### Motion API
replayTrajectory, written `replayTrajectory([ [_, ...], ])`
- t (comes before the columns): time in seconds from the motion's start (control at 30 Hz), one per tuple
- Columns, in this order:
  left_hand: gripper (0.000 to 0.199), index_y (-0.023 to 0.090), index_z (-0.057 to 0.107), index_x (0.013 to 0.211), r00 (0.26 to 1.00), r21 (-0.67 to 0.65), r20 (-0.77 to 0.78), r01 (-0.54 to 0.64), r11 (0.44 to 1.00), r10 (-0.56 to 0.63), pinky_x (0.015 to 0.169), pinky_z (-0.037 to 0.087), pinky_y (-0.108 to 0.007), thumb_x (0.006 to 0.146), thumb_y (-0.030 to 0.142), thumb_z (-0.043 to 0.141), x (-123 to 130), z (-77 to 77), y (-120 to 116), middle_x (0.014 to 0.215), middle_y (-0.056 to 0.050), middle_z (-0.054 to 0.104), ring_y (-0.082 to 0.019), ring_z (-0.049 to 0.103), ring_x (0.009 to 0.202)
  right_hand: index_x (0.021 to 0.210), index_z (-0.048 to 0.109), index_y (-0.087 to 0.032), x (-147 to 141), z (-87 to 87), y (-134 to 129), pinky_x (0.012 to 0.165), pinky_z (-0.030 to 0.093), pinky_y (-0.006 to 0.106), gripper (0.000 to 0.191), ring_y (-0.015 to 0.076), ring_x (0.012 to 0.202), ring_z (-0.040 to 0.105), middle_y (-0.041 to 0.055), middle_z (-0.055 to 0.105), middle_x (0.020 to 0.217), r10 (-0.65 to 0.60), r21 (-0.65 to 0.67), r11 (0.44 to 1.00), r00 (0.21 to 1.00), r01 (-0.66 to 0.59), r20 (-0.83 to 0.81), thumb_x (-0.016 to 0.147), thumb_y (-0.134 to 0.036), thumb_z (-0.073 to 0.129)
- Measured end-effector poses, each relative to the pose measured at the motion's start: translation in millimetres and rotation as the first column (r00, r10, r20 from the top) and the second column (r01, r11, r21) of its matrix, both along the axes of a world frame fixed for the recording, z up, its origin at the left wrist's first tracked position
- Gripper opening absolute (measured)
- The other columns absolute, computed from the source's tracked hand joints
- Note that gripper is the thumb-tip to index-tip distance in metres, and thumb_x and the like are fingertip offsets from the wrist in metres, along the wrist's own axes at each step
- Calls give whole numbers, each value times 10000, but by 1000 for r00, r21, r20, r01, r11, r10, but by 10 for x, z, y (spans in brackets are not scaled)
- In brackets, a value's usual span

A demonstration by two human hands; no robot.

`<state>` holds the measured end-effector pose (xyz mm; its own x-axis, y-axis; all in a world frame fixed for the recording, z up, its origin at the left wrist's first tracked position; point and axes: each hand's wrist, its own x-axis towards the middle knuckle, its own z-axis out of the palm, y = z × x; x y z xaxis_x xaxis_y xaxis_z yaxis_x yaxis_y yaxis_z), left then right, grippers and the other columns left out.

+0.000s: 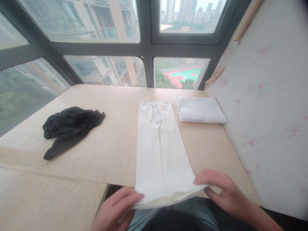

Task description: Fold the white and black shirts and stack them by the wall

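Observation:
A white shirt (154, 160), folded into a long narrow shape, lies on the pale wooden surface (115, 154) with its collar toward the window. Its near end is lifted off the front edge. My left hand (117, 205) pinches the near left corner between thumb and fingers. At the near right corner, my right hand (221, 189) is closed on the fabric, thumb below and fingers on top. The hem between my hands sags slightly and shows several layers.
A crumpled black garment (72, 125) lies at the left. At the back right sits a folded white cloth (201, 110), beside the flowered wall (269, 112). Dark window frames (96, 49) border the far side. A dark gap shows below the surface's front edge.

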<state>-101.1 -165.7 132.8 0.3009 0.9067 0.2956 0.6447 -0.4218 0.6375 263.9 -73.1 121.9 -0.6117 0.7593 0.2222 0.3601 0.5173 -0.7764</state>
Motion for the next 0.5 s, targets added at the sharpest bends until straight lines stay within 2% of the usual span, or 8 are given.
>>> replayTrajectory([
  [0.07,212,267,711,1062,984,-27,75,-159,987,161,780,589,-239,891,214,598,-58,-12,416,980,-41,738,-167,712,880,998,735,-243,-111,20,392,803,585,299,196,198,890,710,62,749,955,-76,-27,997,997,75,-32,911,-200,565],
  [0.13,220,230,716,1062,936,-89,156,-306,948,316,861,576,-294,878,310,625,-110,-123,924,1018,-58,744,-199,702,955,1000,743,-216,-284,-35,849,824,573,315,188,213,922,707,71,755,988,-163,-81,984,985,158,-56,896,-258,592],
  [0.2,329,192,684,1152,892,-179,170,-389,904,418,858,569,-321,893,367,581,-144,-281,1439,1042,-76,736,-207,685,953,1042,736,-199,-484,-175,1294,777,570,315,237,213,882,706,70,756,983,-268,-172,953,960,251,-82,880,-307,601],
  [0.23,369,173,664,1191,883,-194,129,-424,884,452,862,559,-324,886,365,583,-154,-365,1669,1039,-75,734,-203,676,938,1073,728,-196,-581,-274,1487,793,563,324,262,210,874,702,69,755,986,-318,-197,933,946,300,-69,872,-304,598],
  [0.3,419,143,634,1234,872,-205,61,-465,861,485,872,538,-327,865,338,600,-160,-529,2029,1023,-71,731,-197,659,916,1121,711,-198,-743,-510,1781,818,549,336,313,205,859,696,71,752,999,-438,-198,881,899,430,6,834,-255,602],
  [0.4,432,145,625,1241,870,-214,20,-477,852,492,896,517,-328,839,300,615,-171,-758,2300,998,-61,731,-196,653,917,1171,683,-191,-872,-848,1986,850,529,339,388,205,887,690,85,744,1025,-559,-161,807,823,568,103,796,-189,587],
  [0.5,421,185,621,1249,869,-222,-3,-484,847,495,914,508,-325,845,295,585,-222,-938,2374,982,-45,731,-192,658,932,1163,674,-164,-885,-1039,2024,824,527,327,371,197,833,689,79,745,943,-618,-142,764,777,630,121,808,-218,583],
])
